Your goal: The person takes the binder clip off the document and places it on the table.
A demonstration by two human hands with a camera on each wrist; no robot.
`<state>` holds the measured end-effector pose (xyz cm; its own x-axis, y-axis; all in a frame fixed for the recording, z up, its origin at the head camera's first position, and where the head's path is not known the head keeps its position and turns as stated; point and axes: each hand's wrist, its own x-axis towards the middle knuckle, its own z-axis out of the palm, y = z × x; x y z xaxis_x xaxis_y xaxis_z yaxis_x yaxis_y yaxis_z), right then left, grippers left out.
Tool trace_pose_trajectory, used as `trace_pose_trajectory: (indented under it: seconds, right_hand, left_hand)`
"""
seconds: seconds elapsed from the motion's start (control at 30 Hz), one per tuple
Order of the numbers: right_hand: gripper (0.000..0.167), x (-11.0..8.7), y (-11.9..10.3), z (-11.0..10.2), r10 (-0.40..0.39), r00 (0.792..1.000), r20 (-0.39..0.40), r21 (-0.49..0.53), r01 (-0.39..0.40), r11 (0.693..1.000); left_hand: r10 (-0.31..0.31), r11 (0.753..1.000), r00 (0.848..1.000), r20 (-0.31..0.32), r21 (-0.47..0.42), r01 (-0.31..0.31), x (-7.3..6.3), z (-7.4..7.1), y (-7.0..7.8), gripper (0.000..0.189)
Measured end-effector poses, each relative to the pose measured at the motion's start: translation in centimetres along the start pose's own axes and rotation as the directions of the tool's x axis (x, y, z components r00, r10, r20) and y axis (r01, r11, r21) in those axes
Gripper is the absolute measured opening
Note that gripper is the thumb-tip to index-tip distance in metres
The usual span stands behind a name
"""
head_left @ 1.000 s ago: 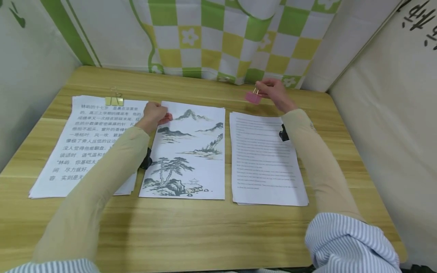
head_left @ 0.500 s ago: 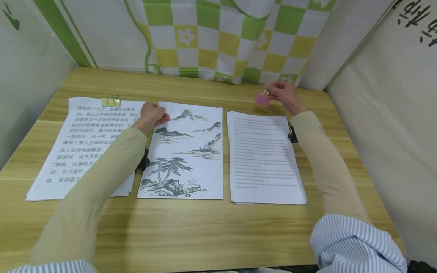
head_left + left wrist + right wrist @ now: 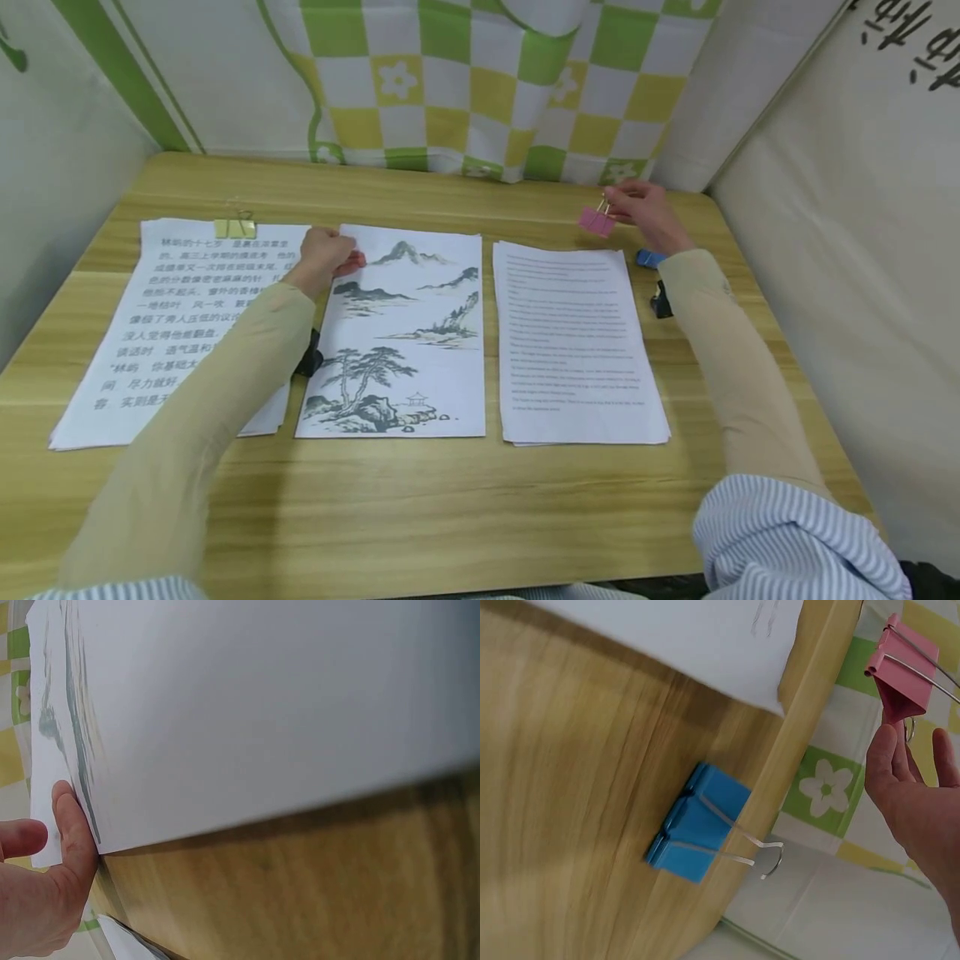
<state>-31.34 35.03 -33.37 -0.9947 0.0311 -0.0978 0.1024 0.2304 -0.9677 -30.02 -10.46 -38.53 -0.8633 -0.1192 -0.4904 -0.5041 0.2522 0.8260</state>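
Observation:
My left hand [image 3: 328, 254] rests at the upper left edge of a stack of paper topped by an ink landscape picture [image 3: 442, 367]. In the left wrist view its fingers [image 3: 75, 836] touch the paper edge, with the thumb apart. Beyond the right stack's top, my right hand [image 3: 651, 215] holds a pink binder clip [image 3: 597, 222] by its wire handle, above the table. The right wrist view shows that pink clip [image 3: 909, 671] at the fingertips. A blue binder clip [image 3: 705, 821] lies on the table near the right forearm, partly hidden by the sleeve in the head view.
On the left lies a stack of printed pages [image 3: 135, 350] with a yellow binder clip [image 3: 236, 228] on its top edge. A second printed stack [image 3: 570, 358] lies right of the picture. A checkered curtain [image 3: 450, 92] hangs behind the wooden table [image 3: 405, 517].
My right hand has moved to the right with the pink binder clip, and the blue binder clip has come into view beside the sleeve. The left hand stays at the picture's edge.

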Motion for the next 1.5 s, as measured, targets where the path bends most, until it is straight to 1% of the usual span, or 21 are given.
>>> trace_pose_trajectory:
  seconds: [0.1, 0.37, 0.43, 0.67, 0.73, 0.83, 1.0, 1.13, 1.2, 1.27, 1.5]
  right_hand:
    - [0.019, -0.3, 0.2, -0.8, -0.002, 1.0, -0.004, 0.019, 0.002, 1.0]
    - [0.023, -1.4, 0.9, -2.8, 0.025, 0.999, -0.04, -0.021, -0.025, 0.999]
    - [0.022, -1.6, 1.1, -3.4, 0.023, 0.999, -0.048, -0.009, -0.024, 1.0]
    - [0.007, -2.5, 1.6, -5.4, 0.001, 0.998, -0.063, 0.045, 0.001, 0.999]
    - [0.006, -2.8, 1.8, -6.0, -0.006, 0.998, -0.069, 0.053, 0.009, 0.999]
    - [0.008, -3.4, 2.0, -6.9, -0.016, 0.997, -0.075, 0.068, 0.021, 0.997]
    - [0.016, -4.4, 2.4, -8.5, 0.013, 0.994, -0.106, 0.06, -0.006, 0.998]
    - [0.013, -4.9, 2.8, -9.6, 0.031, 0.992, -0.123, 0.062, -0.023, 0.998]
    - [0.009, -5.2, 3.0, -10.2, 0.031, 0.991, -0.127, 0.053, -0.024, 0.998]
    - [0.009, -5.4, 3.2, -10.7, 0.035, 0.991, -0.132, 0.051, -0.029, 0.998]
    - [0.018, -6.3, 4.2, -12.2, 0.063, 0.988, -0.137, -0.084, -0.075, 0.994]
  left_hand:
    - [0.005, 1.0, 1.0, 0.0, 0.004, -0.005, 0.0, 0.0, 0.0, 0.063]
    - [0.008, 1.0, 1.0, -0.009, 0.023, -0.007, 0.2, 0.0, -0.1, 0.062]
    - [0.008, 1.0, 1.0, -0.013, 0.029, -0.008, 0.2, 0.1, 0.0, 0.063]
    - [0.02, 0.999, 1.0, -0.006, 0.034, -0.02, 0.2, 0.1, -0.1, 0.064]
    - [0.026, 0.999, 1.0, -0.004, 0.035, -0.026, 0.1, 0.1, -0.1, 0.064]
    - [0.032, 0.999, 0.999, 0.001, 0.039, -0.032, 0.1, 0.1, -0.1, 0.063]
    - [0.037, 0.999, 0.999, 0.001, 0.032, -0.037, 0.1, 0.1, -0.1, 0.064]
    - [0.037, 0.999, 0.999, -0.005, 0.032, -0.037, 0.1, 0.1, 0.0, 0.064]
    - [0.035, 0.999, 0.999, -0.008, 0.037, -0.035, 0.1, 0.1, 0.0, 0.064]
    - [0.033, 0.999, 0.999, -0.01, 0.041, -0.033, 0.0, 0.1, 0.1, 0.064]
    - [0.017, 0.999, 1.0, -0.01, 0.038, -0.017, 0.0, 0.2, 0.2, 0.064]
